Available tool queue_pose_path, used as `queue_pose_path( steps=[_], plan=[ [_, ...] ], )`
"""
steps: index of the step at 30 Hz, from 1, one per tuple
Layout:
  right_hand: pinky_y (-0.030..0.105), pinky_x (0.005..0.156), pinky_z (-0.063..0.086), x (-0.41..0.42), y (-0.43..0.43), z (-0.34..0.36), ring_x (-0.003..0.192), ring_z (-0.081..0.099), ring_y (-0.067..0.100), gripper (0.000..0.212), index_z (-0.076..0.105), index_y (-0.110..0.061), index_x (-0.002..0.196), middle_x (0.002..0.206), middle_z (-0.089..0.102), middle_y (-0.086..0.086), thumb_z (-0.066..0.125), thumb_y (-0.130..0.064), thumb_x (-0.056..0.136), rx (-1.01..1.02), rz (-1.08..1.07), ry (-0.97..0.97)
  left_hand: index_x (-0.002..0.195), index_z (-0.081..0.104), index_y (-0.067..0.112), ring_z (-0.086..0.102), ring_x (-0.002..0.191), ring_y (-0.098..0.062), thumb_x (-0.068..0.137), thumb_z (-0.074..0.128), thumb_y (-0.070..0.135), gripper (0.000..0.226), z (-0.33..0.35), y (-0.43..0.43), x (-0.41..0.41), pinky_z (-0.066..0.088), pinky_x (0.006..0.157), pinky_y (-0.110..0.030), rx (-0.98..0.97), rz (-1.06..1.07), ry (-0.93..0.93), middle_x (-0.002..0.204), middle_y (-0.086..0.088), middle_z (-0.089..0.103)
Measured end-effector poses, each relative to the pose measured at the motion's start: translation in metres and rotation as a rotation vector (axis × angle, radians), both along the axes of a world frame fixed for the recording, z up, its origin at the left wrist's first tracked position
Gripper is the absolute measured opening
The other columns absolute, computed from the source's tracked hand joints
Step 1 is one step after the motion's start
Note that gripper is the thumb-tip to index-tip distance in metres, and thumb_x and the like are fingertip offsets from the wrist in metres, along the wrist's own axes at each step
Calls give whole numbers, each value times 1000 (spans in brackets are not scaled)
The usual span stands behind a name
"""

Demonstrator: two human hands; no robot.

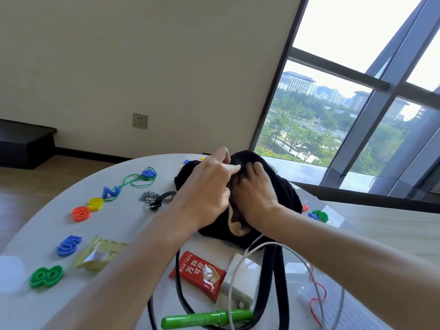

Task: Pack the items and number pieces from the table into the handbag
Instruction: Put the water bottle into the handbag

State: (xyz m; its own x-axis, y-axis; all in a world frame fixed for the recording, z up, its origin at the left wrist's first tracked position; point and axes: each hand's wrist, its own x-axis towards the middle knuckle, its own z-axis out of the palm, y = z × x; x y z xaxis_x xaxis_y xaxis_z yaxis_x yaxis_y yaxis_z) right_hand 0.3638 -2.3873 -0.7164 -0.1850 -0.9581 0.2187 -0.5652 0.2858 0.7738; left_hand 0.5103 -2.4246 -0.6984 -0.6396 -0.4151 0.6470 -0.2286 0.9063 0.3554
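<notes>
Both hands are working the mouth of the fuzzy black handbag — the opening step, I judge, nothing packed yet. The left hand pinches the near rim shut-fingered; the right hand curls over the far edge, gripping fabric. Next, one hand must let go and reach the red snack packet below the wrists.

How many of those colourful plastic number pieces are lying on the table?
At least 9: five at left, green 8, blue 5, orange, yellow, blue 2; one farther back; three right of the handbag. Small bits behind it may hide more.
</notes>
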Motion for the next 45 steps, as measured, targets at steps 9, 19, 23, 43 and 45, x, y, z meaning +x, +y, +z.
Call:
queue_pose_path(
  steps=[9,19,23,43,45],
  plan=[
    [43,104,27,-11,13,-25,121,40,30,62,35,-14,145,132,51,6,54,-29,88,31,221,-27,112,76,14,57,81,-15,86,55,-5,38,3,-7,6,46,79,-20,115,10,48,100,1,53],
    [39,86,50,-5,61,35,106,58,19,42,57,-32,123,110,61,-9,65,-52,87,40,204,-806,109,72,36,50,91,-11,89,66,19,27,-4,-8,25,42,81,-28,194,-29,-460,104,7,39],
    [27,82,52,-8,110,63,95,63,2,55,55,-38,131,105,65,-20,65,-61,82,-41,126,-1102,94,72,38,45,88,-2,83,70,22,20,11,3,32,36,76,-20,145,-117,-472,98,12,44],
    [42,86,52,-57,170,-29,95,57,23,59,53,-17,122,101,61,0,82,-44,78,-223,-333,-1039,83,55,18,56,105,-26,75,64,68,51,-37,91,1,53,85,-39,49,48,-957,137,0,54],
    [39,82,52,-58,169,-31,91,56,22,39,58,-19,108,95,57,-2,80,-37,81,-244,-326,-1052,96,60,16,57,106,-24,68,64,65,57,-39,91,1,55,83,-38,112,54,-963,135,-1,57]
  ],
)
